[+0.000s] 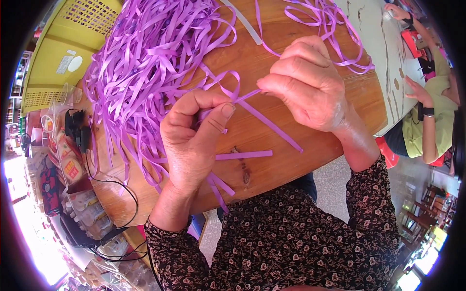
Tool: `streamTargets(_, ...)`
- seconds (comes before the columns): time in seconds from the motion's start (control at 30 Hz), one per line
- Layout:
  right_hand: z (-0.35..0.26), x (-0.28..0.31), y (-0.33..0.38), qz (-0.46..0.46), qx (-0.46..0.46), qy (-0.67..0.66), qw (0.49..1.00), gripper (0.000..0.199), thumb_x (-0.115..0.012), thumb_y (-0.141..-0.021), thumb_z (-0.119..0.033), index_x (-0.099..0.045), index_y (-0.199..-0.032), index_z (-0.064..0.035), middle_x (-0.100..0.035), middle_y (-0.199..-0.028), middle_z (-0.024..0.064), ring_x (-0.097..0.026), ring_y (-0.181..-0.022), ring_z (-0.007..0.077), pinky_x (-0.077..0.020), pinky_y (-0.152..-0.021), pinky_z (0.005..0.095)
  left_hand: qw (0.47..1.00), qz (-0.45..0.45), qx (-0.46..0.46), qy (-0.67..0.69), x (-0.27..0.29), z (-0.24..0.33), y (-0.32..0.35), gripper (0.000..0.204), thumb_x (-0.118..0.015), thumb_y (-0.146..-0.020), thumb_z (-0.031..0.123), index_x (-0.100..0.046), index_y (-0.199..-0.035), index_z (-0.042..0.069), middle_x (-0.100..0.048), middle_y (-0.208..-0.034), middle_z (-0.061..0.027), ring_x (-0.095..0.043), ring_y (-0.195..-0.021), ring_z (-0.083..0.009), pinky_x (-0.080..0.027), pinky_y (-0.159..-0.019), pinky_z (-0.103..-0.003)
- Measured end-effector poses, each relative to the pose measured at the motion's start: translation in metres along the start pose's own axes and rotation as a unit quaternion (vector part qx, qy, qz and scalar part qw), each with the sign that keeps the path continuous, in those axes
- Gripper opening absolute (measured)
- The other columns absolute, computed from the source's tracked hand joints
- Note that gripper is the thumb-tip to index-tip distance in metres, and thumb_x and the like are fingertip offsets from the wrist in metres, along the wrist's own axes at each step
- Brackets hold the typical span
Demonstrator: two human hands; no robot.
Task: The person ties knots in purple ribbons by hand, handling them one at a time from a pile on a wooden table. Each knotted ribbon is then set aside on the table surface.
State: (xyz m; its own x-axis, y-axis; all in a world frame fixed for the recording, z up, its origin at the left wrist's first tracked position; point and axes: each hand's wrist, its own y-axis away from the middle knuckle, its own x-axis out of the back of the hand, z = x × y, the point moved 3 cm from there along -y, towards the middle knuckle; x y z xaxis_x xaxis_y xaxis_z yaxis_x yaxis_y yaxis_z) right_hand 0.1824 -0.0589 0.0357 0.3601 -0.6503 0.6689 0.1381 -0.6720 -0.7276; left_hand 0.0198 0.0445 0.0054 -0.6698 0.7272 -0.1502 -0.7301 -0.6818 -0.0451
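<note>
1. Lower centre of the frame: a dark floral garment (286, 237) covers the person's torso and arms.
2. Centre: the left hand (187, 131) pinches a purple ribbon (272, 127) between thumb and forefinger; the right hand (308, 85), just apart, grips a strand drawn up-right.
3. Beneath: a wooden table (262, 167).
4. Upper left: a ribbon pile (150, 53), then a yellow crate (80, 41).
5. Upper right: another person (427, 131).
</note>
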Motion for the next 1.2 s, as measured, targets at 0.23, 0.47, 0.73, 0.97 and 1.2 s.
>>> streamTargets(0.23,0.006,0.008,-0.004,-0.006,-0.029,-0.019,0.999,0.014,-0.071,-0.069,-0.004,-0.067,-0.083,-0.0028,-0.060,-0.079,0.0058,-0.056,-0.074,0.0216,-0.0444,-0.067,0.0344,0.999,-0.030,-0.037,-0.019,-0.005,0.000,-0.001,0.007,-0.064,-0.085,-0.003,-0.063,-0.091,0.000,-0.056,-0.078,0.0038,-0.045,-0.067,-0.0010,-0.036,-0.059,-0.016)
streamTargets(0.47,0.059,0.036,0.018,0.231,-0.301,-0.658,0.650,0.021,-0.047,-0.097,-0.013,-0.054,-0.113,-0.0014,-0.052,-0.110,0.0110,-0.051,-0.100,0.0226,-0.0400,-0.094,0.0462,0.993,-0.054,-0.077,-0.079,0.005,0.002,-0.010,0.008,-0.066,-0.086,0.001,-0.064,-0.094,0.000,-0.054,-0.077,0.0037,-0.044,-0.068,-0.0015,-0.036,-0.060,-0.017)
streamTargets(0.73,0.092,0.077,0.020,0.297,-0.215,-0.811,0.457,0.009,-0.044,-0.095,-0.003,-0.045,-0.103,-0.0004,-0.043,-0.094,0.0059,-0.046,-0.087,0.0158,-0.0371,-0.080,0.0335,0.996,-0.026,-0.058,-0.068,0.024,0.011,-0.023,0.009,-0.065,-0.086,0.001,-0.065,-0.095,-0.001,-0.057,-0.080,0.0029,-0.048,-0.072,-0.0026,-0.040,-0.065,-0.017)
streamTargets(0.97,0.131,0.098,0.052,0.422,-0.236,-0.767,0.421,0.010,-0.042,-0.095,-0.001,-0.045,-0.103,0.0042,-0.046,-0.093,0.0074,-0.046,-0.076,0.0165,-0.0386,-0.077,0.0333,0.996,-0.003,-0.024,-0.080,0.043,0.023,-0.025,0.013,-0.067,-0.084,0.000,-0.067,-0.096,0.000,-0.061,-0.084,0.0022,-0.051,-0.073,-0.0045,-0.040,-0.067,-0.018)
streamTargets(1.2,0.075,0.086,0.016,0.313,-0.182,0.231,0.903,0.041,-0.068,-0.082,-0.015,-0.055,-0.120,-0.0038,-0.060,-0.119,0.0119,-0.055,-0.110,0.0262,-0.0437,-0.093,0.0369,0.997,-0.031,-0.017,-0.074,0.028,0.019,-0.021,0.030,-0.067,-0.083,-0.002,-0.063,-0.112,0.002,-0.062,-0.083,0.0016,-0.052,-0.071,-0.0040,-0.041,-0.062,-0.017)
